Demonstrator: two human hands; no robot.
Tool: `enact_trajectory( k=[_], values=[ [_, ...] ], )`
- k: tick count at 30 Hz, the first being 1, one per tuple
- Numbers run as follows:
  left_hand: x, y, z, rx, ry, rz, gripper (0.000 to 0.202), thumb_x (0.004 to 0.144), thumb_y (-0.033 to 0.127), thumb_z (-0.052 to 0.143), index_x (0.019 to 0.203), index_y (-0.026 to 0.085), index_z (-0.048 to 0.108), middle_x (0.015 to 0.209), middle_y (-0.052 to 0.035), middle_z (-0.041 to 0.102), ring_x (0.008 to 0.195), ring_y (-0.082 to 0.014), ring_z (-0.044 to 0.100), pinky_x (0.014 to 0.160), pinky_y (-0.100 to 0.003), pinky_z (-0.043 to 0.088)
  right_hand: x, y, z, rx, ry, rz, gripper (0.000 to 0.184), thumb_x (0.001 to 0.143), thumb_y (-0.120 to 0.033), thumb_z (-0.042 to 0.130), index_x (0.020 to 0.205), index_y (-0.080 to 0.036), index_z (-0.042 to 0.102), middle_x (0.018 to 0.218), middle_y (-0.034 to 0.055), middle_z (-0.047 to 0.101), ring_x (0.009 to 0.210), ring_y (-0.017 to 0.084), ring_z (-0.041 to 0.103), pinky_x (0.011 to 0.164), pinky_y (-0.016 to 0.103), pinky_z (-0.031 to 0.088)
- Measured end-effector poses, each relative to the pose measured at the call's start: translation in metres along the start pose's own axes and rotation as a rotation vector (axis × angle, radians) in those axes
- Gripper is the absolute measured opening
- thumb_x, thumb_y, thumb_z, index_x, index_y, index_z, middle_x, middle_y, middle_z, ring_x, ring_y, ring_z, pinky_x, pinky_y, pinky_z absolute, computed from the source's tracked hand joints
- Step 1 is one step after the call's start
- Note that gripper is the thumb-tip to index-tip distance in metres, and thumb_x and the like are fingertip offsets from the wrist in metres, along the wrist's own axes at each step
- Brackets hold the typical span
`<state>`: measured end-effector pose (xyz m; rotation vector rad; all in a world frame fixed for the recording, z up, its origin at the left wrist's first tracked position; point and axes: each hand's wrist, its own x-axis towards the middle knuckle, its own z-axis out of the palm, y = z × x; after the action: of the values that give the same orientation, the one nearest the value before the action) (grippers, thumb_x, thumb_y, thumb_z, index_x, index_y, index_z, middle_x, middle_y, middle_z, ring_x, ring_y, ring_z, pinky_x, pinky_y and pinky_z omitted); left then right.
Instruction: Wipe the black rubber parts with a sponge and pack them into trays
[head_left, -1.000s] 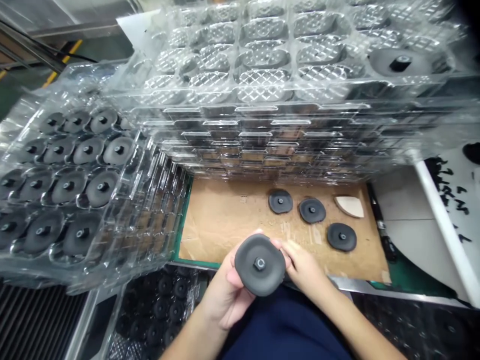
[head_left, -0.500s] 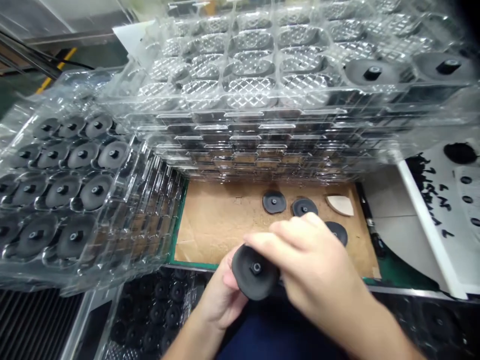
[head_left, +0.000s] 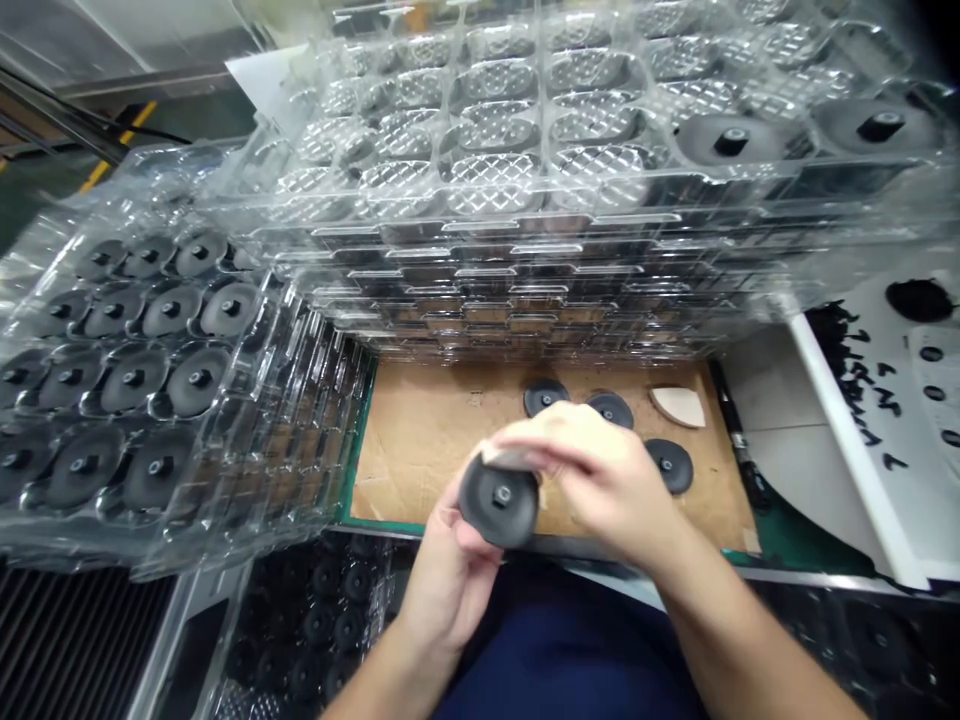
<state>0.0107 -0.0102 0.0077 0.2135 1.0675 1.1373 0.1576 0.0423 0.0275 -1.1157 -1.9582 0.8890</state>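
Note:
A round black disc (head_left: 499,512) with a small hollow stub at its centre is gripped at its left and lower edge by my left hand (head_left: 448,575), stub side facing up. My right hand (head_left: 592,465) is over the disc's upper right edge, fingers closed on a thin pale pad (head_left: 511,458) that touches the rim. Part of the pad is hidden under the fingers. Beyond my right hand, on the cardboard (head_left: 420,430), lie similar discs: one (head_left: 541,396) partly covered by the hand, another (head_left: 611,407), and a nearer one (head_left: 669,465).
A pale wedge-shaped piece (head_left: 679,406) lies at the cardboard's right. Stacked clear plastic trays (head_left: 487,225) wall off the far side. Another tray stack (head_left: 262,400), holding several discs, stands at left. A white panel (head_left: 862,450) and a dark pen-like object (head_left: 739,440) are at right.
Both hands and the disc have shifted slightly up and away from me. My right hand has turned, and the pale pad in its fingers now shows at the disc's rim.

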Motion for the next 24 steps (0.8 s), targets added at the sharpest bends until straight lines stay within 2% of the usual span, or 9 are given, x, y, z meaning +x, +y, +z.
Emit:
enact_trajectory(
  k=[2, 5, 7, 9, 12, 14, 16, 20, 24],
  values=[
    [0.001, 0.003, -0.003, -0.077, -0.016, 0.011, 0.061, 0.045, 0.047, 0.084, 0.101, 0.026, 0.07, 0.102, -0.0024, 0.072, 0.087, -0.018, 0.067, 0.083, -0.026, 0.052, -0.012, 0.033, 0.012, -0.036, 0.022, 0.226, 0.026, 0.089, -0.018, 0.045, 0.1, -0.022, 0.068, 0.092, 0.0022, 0.069, 0.084, 0.016, 0.062, 0.074, 0.028, 0.044],
    [0.003, 0.008, -0.006, -0.158, -0.042, 0.015, 0.06, 0.049, 0.045, 0.082, 0.105, 0.028, 0.068, 0.113, -0.0034, 0.069, 0.097, -0.0201, 0.066, 0.087, -0.027, 0.051, -0.038, 0.069, 0.035, -0.059, -0.016, 0.287, 0.023, 0.088, -0.021, 0.048, 0.095, -0.021, 0.07, 0.084, 0.0034, 0.071, 0.078, 0.018, 0.065, 0.07, 0.03, 0.048],
    [0.004, 0.01, -0.005, -0.159, -0.053, 0.014, 0.061, 0.051, 0.043, 0.082, 0.108, 0.027, 0.067, 0.115, -0.0044, 0.068, 0.103, -0.0219, 0.064, 0.086, -0.026, 0.052, -0.049, 0.073, 0.044, -0.056, -0.028, 0.302, 0.022, 0.087, -0.024, 0.05, 0.091, -0.022, 0.071, 0.078, 0.0025, 0.072, 0.072, 0.018, 0.066, 0.067, 0.03, 0.049],
    [0.004, 0.009, -0.003, -0.149, -0.059, 0.008, 0.063, 0.053, 0.043, 0.082, 0.111, 0.026, 0.065, 0.119, -0.0057, 0.066, 0.107, -0.0228, 0.062, 0.085, -0.026, 0.052, -0.049, 0.061, 0.041, -0.054, 0.001, 0.328, 0.022, 0.088, -0.026, 0.049, 0.094, -0.022, 0.07, 0.082, 0.0033, 0.072, 0.074, 0.018, 0.066, 0.067, 0.03, 0.05],
    [0.002, 0.006, -0.001, -0.13, -0.063, 0.012, 0.066, 0.053, 0.042, 0.083, 0.113, 0.025, 0.063, 0.12, -0.0061, 0.065, 0.11, -0.023, 0.059, 0.086, -0.025, 0.051, -0.03, 0.019, 0.022, -0.026, 0.134, 0.312, 0.024, 0.091, -0.028, 0.047, 0.106, -0.021, 0.065, 0.1, 0.0044, 0.07, 0.086, 0.017, 0.065, 0.071, 0.027, 0.05],
    [0.001, 0.005, 0.0, -0.123, -0.077, 0.008, 0.063, 0.056, 0.039, 0.082, 0.115, 0.026, 0.062, 0.118, -0.0055, 0.066, 0.11, -0.0229, 0.059, 0.089, -0.027, 0.05, -0.016, -0.012, 0.011, 0.014, 0.212, 0.136, 0.024, 0.091, -0.022, 0.049, 0.11, -0.019, 0.062, 0.103, 0.0048, 0.069, 0.086, 0.016, 0.063, 0.074, 0.027, 0.049],
    [0.0, 0.005, -0.001, -0.109, -0.083, -0.009, 0.062, 0.06, 0.033, 0.081, 0.118, 0.026, 0.06, 0.115, -0.0054, 0.067, 0.107, -0.0226, 0.06, 0.089, -0.029, 0.05, -0.007, -0.035, 0.006, 0.023, 0.161, -0.063, 0.023, 0.089, -0.015, 0.048, 0.108, -0.014, 0.062, 0.094, 0.0063, 0.07, 0.081, 0.016, 0.062, 0.073, 0.028, 0.048],
    [-0.001, 0.007, -0.001, -0.054, -0.026, -0.01, 0.06, 0.061, 0.025, 0.081, 0.116, 0.027, 0.06, 0.114, -0.0043, 0.067, 0.099, -0.0213, 0.063, 0.081, -0.029, 0.053, 0.0, -0.047, 0.007, 0.034, -0.111, -0.051, 0.02, 0.088, -0.011, 0.049, 0.1, -0.015, 0.064, 0.087, 0.0024, 0.07, 0.074, 0.013, 0.061, 0.069, 0.026, 0.046],
    [-0.003, 0.007, 0.002, -0.053, -0.128, -0.064, 0.048, 0.058, 0.036, 0.082, 0.101, 0.021, 0.067, 0.102, -0.006, 0.071, 0.104, -0.0243, 0.062, 0.092, -0.031, 0.048, 0.003, -0.044, 0.009, -0.081, 0.055, -0.085, 0.024, 0.091, -0.013, 0.043, 0.102, -0.01, 0.063, 0.088, 0.0073, 0.069, 0.076, 0.016, 0.059, 0.069, 0.03, 0.043]
  ],
)
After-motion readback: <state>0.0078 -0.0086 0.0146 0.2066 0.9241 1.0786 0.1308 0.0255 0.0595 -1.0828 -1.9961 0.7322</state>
